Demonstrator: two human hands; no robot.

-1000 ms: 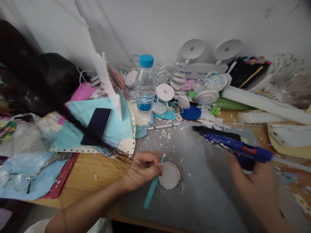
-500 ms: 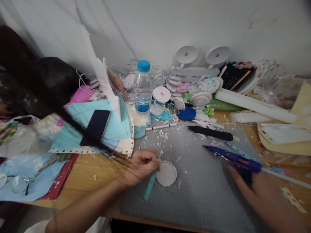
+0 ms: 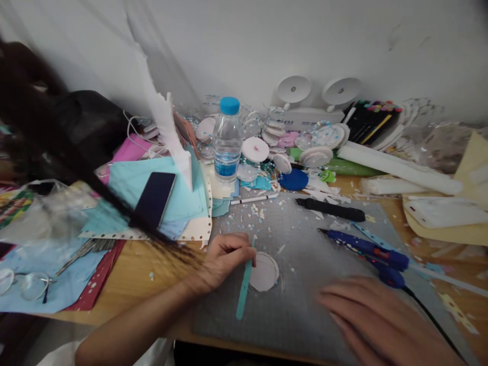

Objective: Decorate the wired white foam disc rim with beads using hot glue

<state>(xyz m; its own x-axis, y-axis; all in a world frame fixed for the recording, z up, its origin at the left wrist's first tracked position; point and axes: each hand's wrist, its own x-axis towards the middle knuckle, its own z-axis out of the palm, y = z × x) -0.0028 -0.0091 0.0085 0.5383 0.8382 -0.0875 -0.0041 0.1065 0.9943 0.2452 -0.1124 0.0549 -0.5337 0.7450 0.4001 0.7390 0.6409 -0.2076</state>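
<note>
Between the thumb and fingers of my left hand (image 3: 231, 256) is pinched a flat teal stick (image 3: 243, 295). It slants beside a white paper disc (image 3: 265, 273), which rests on the grey cutting mat (image 3: 305, 315) and has a clear round edge showing around it. My right hand (image 3: 362, 310) is over the right side of the mat, blurred, its fingers stretched out with nothing visible in them. Beyond it lies a blue hot glue gun (image 3: 369, 249) with a small red light, a white glue stick in its back and a black cord.
A black pen-like tool (image 3: 331, 209) lies behind the glue gun. Decorated discs (image 3: 255, 149) crowd the back around a water bottle (image 3: 227, 142). At left a phone (image 3: 153, 199) rests on coloured paper, with eyeglasses (image 3: 35, 286) nearer. Paper bits litter the mat.
My right hand has come away from the glue gun and moved left over the mat. The glue gun stays lying there. The teal stick in my left hand is turned more upright.
</note>
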